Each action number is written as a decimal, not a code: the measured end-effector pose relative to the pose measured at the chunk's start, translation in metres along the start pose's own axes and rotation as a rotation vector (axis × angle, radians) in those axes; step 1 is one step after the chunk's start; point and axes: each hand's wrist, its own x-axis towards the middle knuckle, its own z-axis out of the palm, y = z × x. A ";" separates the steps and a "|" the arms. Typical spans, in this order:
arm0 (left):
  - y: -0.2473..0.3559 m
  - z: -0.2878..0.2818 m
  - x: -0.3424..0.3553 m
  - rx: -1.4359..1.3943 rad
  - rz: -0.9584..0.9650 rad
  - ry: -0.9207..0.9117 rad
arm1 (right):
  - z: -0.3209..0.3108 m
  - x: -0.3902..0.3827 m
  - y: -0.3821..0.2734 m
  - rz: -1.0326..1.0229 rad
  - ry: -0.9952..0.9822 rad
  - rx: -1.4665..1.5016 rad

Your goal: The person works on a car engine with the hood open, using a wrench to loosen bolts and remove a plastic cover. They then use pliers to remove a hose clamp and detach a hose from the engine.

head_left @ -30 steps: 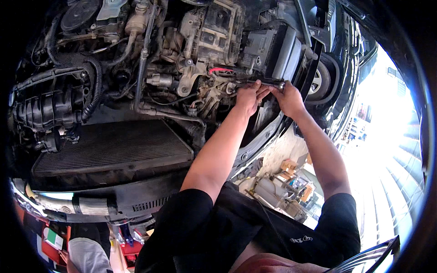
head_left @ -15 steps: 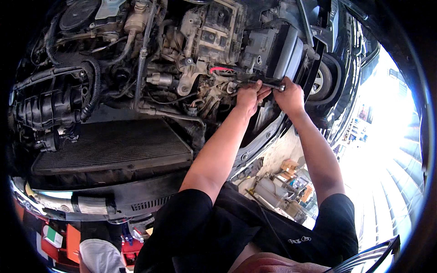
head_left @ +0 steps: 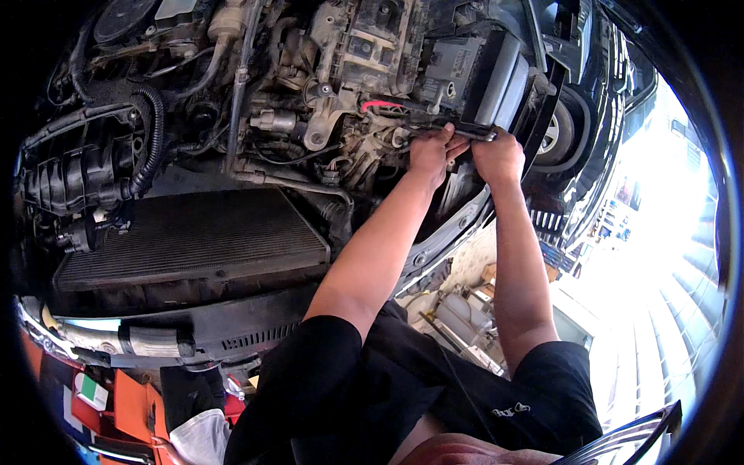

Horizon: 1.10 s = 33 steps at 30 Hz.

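Note:
Both hands are deep in a car's engine bay, beside the boxy grey battery (head_left: 453, 66). A slim dark metal bar with a shiny end, which looks like a ratchet wrench (head_left: 471, 131), lies across them. My right hand (head_left: 500, 159) is closed around its shiny end. My left hand (head_left: 430, 155) pinches farther left along the bar, thumb on top and fingers partly stretched below. What the bar's left end meets is hidden among dusty brackets and hoses. A red cable (head_left: 381, 104) runs just beyond my left hand.
The radiator (head_left: 194, 240) lies left of my left forearm, behind the front crossbar (head_left: 232, 322). A ribbed black intake part (head_left: 77, 182) is at far left. Another vehicle's wheel (head_left: 552, 133) shows at right. At lower left, another person's grey-clad part (head_left: 200, 438) shows beside an orange case (head_left: 138, 407).
The right hand and the wrench's shiny end have shifted slightly right and up, and my right forearm is more upright. The whole view has shifted a little. At lower left, the other person has moved.

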 end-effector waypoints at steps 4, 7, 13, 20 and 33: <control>0.003 0.004 -0.009 -0.013 -0.077 0.019 | -0.010 -0.005 0.012 -0.203 -0.023 0.016; 0.006 0.005 -0.020 -0.009 -0.160 0.019 | -0.034 -0.024 0.024 -0.365 -0.084 0.147; 0.048 0.044 -0.106 0.264 -0.089 -0.035 | -0.077 -0.071 0.028 -0.434 0.010 0.456; 0.113 -0.036 -0.065 1.237 0.864 0.480 | -0.065 -0.065 -0.017 -0.506 0.024 0.529; 0.116 0.013 -0.093 0.014 -0.077 -0.097 | -0.049 -0.048 -0.084 -0.522 -0.033 0.279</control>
